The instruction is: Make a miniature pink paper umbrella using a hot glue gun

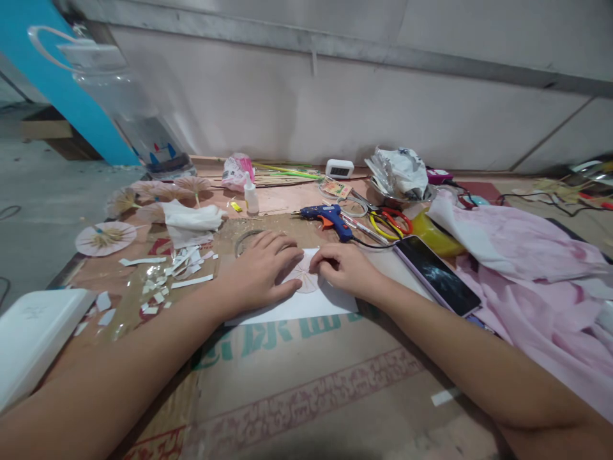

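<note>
A small round pale-pink paper disc (307, 281) with lines running out from its centre lies on a white sheet of paper (297, 308). My left hand (263, 271) rests on the sheet left of the disc, fingers stretched out and apart, thumb near the disc's edge. At the disc's upper right, my right hand (342, 268) has its fingers curled in a pinch; whatever is between the fingertips is hidden. Beyond the hands lies a blue glue gun (328, 218) with an orange trigger. Behind the left hand, a roll of tape (243, 243) is partly covered.
White paper scraps (184, 262) and small paper umbrellas (106, 238) lie at left, below a large water bottle (143, 121). A small glue bottle (250, 195) stands at the back. To the right are scissors (383, 225), a phone (437, 275) and pink cloth (522, 255).
</note>
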The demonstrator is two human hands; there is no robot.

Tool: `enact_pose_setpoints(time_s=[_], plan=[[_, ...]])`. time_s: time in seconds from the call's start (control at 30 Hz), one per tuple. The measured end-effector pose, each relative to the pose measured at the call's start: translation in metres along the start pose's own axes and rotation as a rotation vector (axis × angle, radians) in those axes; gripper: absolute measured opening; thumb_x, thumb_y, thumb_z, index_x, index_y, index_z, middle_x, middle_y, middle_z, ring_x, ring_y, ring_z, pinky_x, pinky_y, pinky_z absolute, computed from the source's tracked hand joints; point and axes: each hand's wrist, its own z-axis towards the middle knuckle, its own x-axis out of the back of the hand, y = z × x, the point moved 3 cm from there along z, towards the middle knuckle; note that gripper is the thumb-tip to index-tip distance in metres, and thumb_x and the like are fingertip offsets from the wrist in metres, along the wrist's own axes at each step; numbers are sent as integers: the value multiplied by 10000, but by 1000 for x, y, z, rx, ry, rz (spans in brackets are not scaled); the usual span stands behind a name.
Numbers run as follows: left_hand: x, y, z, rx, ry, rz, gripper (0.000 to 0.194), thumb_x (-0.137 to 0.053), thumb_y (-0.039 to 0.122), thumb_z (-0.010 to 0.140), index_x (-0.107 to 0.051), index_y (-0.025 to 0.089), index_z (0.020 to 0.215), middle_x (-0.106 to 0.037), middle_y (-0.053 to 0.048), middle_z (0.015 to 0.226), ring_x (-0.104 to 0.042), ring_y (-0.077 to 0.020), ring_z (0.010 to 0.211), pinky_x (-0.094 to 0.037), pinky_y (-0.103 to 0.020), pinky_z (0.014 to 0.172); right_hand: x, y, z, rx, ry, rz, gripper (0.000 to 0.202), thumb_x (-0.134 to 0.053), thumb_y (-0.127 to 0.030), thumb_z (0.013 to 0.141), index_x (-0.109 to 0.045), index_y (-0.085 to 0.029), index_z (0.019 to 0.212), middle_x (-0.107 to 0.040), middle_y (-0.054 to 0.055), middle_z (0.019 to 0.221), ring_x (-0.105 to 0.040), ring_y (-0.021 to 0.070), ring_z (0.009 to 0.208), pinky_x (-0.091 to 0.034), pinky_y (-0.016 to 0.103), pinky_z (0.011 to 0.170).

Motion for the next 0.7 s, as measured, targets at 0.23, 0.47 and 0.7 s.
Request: enact_pose_setpoints(time_s=[0.23,0.47,0.7], plan=[[6,14,-7,21,145,21,250,-577,372,968,-715,200,1084,-645,-97,1164,-570,-278,1095,-437,-475,1005,-1,0,1,-13,-45,-82,245,-563,-80,818,-783,-189,820,-776,34,837,-663,173,773,-445,280,730],[2,18,-12,-25,96,24,227,-572,392,998,-731,230,989,-670,-53,1004,-581,-247,960,-432,-433,895,-1,0,1,-1,-33,-97,240,-560,-94,828,-780,-188,834,-791,41,888,-694,190,833,-469,294,776],[-3,16,-10,-10,60,19,221,-582,405,991,-703,221,1011,-648,-62,1019,-569,-259,990,-423,-447,910,-1,-1,0,-3,-33,-106,244,-554,-96,833,-781,-187,835,-787,39,877,-687,182,819,-462,288,769]])
